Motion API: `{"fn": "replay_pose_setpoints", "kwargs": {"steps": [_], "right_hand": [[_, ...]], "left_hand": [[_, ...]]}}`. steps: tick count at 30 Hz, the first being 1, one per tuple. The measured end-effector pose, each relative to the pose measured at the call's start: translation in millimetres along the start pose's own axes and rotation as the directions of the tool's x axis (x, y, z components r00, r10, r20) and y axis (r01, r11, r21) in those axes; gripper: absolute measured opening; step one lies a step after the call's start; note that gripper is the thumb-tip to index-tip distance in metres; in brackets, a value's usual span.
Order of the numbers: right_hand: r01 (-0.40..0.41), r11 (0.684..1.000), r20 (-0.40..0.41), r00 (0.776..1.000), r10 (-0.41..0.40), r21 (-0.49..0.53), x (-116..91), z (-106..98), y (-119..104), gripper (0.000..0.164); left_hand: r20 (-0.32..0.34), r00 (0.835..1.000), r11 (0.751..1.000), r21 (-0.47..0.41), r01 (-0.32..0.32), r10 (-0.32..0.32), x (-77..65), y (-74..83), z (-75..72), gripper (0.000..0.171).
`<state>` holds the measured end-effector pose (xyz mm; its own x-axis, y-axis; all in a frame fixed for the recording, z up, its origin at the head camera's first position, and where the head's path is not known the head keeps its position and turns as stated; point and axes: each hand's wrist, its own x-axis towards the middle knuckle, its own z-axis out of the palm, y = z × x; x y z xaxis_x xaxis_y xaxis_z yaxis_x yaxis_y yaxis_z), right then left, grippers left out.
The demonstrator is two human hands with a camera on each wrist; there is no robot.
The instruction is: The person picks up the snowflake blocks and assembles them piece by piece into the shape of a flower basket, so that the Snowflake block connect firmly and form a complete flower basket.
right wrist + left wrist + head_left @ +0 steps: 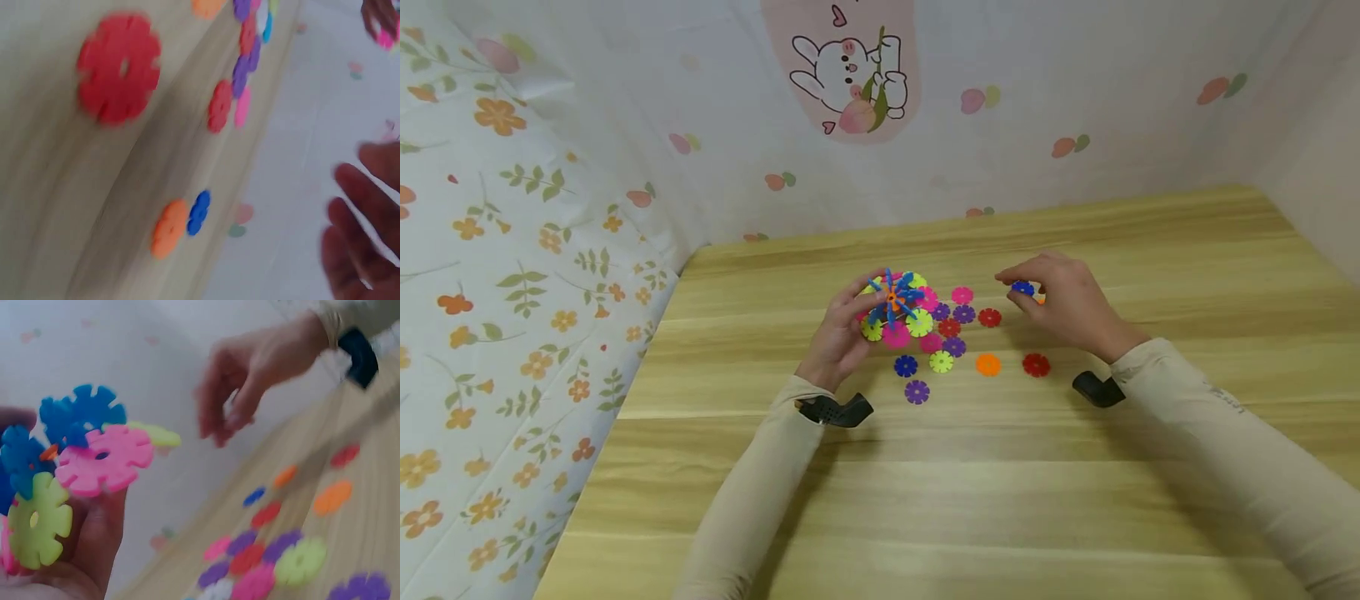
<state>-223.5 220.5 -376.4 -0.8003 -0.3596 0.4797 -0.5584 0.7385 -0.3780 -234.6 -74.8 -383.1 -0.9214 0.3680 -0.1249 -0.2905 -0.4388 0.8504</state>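
My left hand [842,333] holds a ball-shaped cluster of interlocked snowflake discs [103,459], with blue, pink, yellow-green and orange pieces. The thumb lies against its near side in the head view. My right hand [1067,300] hovers in the air to the right, fingers slightly bent, nothing seen between them. Below it a blue snowflake disc [199,212] lies flat on the table beside an orange disc [169,229]. From the head view that blue disc shows between thumb and forefinger, but the right wrist view shows the fingers [353,215] apart from it.
Several loose discs lie on the wooden table [925,500] between the hands, among them a red disc [1036,365], another orange disc [988,365], a yellow-green disc [941,361] and a purple disc [917,392]. A patterned cloth [715,125] hangs behind the table.
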Motion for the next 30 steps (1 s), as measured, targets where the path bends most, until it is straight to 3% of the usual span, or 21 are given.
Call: {"fn": "replay_pose_setpoints", "kwargs": {"steps": [3,6,10,13,20,26,30], "right_hand": [[-0.09,0.996,0.198,0.977,0.084,0.019,1,-4,8,0.022],[-0.138,0.99,0.367,0.923,0.114,0.039,4,-3,13,0.021],[-0.144,0.988,0.486,0.868,0.102,0.05,10,10,15,0.019],[-0.094,0.995,0.499,0.864,0.073,0.018,16,23,11,0.02],[0.001,0.993,0.458,0.888,0.052,-0.115,35,46,-4,0.031],[0.01,0.988,0.494,0.867,0.068,-0.155,40,55,-8,0.021],[-0.03,0.986,0.507,0.855,0.11,-0.164,40,51,-6,0.015]], "left_hand": [[0.001,1.0,0.999,0.047,0.002,-0.002,-1.6,2.0,-10.9,0.046],[0.005,1.0,0.997,0.075,0.004,-0.005,-1.7,-0.3,-18.0,0.047],[-0.017,1.0,0.992,0.122,0.026,-0.024,-3.0,-6.2,-22.3,0.048],[-0.016,0.999,0.986,0.157,0.05,-0.048,-4.2,-10.7,-22.0,0.044],[0.019,0.998,0.975,0.216,0.048,-0.053,-4.2,-8.6,-21.0,0.035],[0.035,0.998,0.958,0.282,0.047,-0.059,-9.4,8.2,-28.6,0.031],[0.046,0.997,0.95,0.31,0.041,-0.058,-8.8,13.9,-31.3,0.03]]}}
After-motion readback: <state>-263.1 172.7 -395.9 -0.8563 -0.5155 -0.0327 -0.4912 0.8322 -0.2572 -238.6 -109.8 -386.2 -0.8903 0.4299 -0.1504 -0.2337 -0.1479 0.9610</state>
